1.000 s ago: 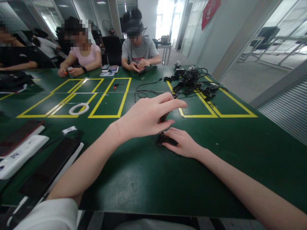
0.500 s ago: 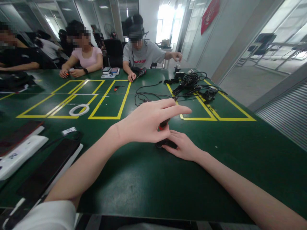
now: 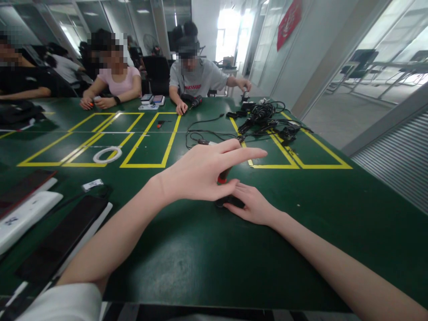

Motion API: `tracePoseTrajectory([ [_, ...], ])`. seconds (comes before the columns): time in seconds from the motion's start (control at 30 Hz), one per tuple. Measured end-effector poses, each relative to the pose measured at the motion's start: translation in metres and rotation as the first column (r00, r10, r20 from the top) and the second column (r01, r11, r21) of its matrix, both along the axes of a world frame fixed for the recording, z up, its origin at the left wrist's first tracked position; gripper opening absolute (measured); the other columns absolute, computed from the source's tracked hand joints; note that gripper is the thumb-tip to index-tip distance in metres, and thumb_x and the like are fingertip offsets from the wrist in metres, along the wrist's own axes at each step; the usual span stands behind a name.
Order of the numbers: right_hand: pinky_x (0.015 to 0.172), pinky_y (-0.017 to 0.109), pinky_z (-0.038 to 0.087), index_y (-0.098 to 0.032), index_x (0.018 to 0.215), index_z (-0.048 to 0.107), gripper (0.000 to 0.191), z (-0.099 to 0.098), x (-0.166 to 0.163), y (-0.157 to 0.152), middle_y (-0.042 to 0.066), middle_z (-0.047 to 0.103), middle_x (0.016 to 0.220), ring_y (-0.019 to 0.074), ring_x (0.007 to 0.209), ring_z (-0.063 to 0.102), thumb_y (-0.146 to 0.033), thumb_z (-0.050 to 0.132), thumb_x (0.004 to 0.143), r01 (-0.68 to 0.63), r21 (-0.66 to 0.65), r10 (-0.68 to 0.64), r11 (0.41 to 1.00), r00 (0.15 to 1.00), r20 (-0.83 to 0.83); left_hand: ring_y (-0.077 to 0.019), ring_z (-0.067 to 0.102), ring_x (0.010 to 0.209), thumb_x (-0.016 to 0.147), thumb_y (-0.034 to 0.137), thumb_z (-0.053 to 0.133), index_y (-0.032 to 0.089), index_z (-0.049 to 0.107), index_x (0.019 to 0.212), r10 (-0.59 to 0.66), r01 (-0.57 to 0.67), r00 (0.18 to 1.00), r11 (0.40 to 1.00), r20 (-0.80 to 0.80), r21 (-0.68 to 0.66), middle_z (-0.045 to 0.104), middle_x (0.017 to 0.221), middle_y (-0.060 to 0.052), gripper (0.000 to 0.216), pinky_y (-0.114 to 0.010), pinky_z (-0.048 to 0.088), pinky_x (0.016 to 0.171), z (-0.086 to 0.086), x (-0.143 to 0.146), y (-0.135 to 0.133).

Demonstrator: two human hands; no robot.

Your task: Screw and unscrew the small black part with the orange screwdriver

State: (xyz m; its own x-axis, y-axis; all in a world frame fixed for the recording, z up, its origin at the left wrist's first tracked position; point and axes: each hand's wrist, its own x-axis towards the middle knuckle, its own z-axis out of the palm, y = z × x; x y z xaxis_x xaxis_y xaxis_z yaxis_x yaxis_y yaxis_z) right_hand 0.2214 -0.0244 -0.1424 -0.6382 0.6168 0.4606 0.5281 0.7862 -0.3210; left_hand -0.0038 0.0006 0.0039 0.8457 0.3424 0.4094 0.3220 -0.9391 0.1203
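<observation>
Both hands (image 3: pixel 234 187) pinch small black part (image 3: pixel 230 203).

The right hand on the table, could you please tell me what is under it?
Under the right hand a small black part sticks out at the fingertips, lying on the green table. The palm covers the rest of it, so its shape cannot be made out.
</observation>
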Motion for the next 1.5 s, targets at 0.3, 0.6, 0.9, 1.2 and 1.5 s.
tracePoseTrajectory([
  [0.3, 0.082, 0.045, 0.062, -0.019, 0.118, 0.065, 0.021, 0.001, 0.000, 0.000, 0.013, 0.077, 0.105, 0.0284, 0.092, 0.073, -0.031, 0.059, 0.101, -0.004, -0.011, 0.004, 1.000, 1.000, -0.002, -0.0168, 0.066, 0.096, 0.089, 0.014, 0.054, 0.027, 0.046, 0.153, 0.000, 0.000, 1.000, 1.000, 0.010, -0.011, 0.065, 0.119, -0.007, 0.066, -0.024, 0.053, 0.080, 0.000, 0.000, -0.001],
  [0.6, 0.078, 0.042, 0.061, -0.020, 0.117, 0.065, 0.020, -0.001, -0.001, 0.001, 0.011, 0.076, 0.100, 0.0273, 0.090, 0.072, -0.032, 0.059, 0.101, 0.002, 0.013, -0.002, 1.000, 1.000, 0.003, -0.0169, 0.065, 0.095, 0.088, 0.014, 0.052, 0.024, 0.049, 0.151, -0.019, 0.020, 1.000, 0.999, 0.011, -0.043, 0.066, 0.114, -0.007, 0.065, -0.023, 0.052, 0.076, 0.001, -0.001, -0.001],
  [0.9, 0.076, 0.041, 0.061, -0.020, 0.114, 0.065, 0.019, 0.001, -0.001, 0.001, 0.011, 0.076, 0.097, 0.0267, 0.088, 0.071, -0.032, 0.059, 0.102, 0.005, 0.032, -0.006, 0.999, 1.000, 0.010, -0.0180, 0.067, 0.096, 0.086, 0.013, 0.053, 0.022, 0.055, 0.145, -0.039, 0.040, 0.999, 0.998, 0.030, -0.049, 0.069, 0.112, -0.007, 0.059, -0.024, 0.052, 0.077, 0.003, -0.001, -0.002],
  [1.2, 0.072, 0.038, 0.058, -0.018, 0.114, 0.064, 0.019, 0.005, -0.002, 0.000, 0.010, 0.075, 0.093, 0.0261, 0.085, 0.070, -0.030, 0.058, 0.102, -0.002, 0.031, 0.002, 1.000, 1.000, -0.001, -0.0114, 0.068, 0.070, 0.101, 0.026, 0.055, 0.019, 0.072, 0.119, -0.027, 0.085, 0.988, 0.919, 0.152, -0.385, 0.076, 0.090, -0.003, 0.026, -0.019, 0.050, 0.060, 0.009, -0.003, -0.002],
  [1.5, 0.069, 0.034, 0.055, -0.017, 0.114, 0.062, 0.018, 0.003, -0.001, 0.000, 0.009, 0.074, 0.091, 0.0228, 0.080, 0.069, -0.030, 0.058, 0.103, -0.015, 0.042, 0.015, 0.999, 1.000, -0.009, -0.0100, 0.068, 0.054, 0.103, 0.048, 0.054, 0.013, 0.066, 0.092, -0.039, 0.208, 0.977, 0.385, 0.209, -0.899, 0.077, 0.099, -0.011, 0.039, -0.019, 0.051, 0.048, 0.018, -0.010, 0.011],
])
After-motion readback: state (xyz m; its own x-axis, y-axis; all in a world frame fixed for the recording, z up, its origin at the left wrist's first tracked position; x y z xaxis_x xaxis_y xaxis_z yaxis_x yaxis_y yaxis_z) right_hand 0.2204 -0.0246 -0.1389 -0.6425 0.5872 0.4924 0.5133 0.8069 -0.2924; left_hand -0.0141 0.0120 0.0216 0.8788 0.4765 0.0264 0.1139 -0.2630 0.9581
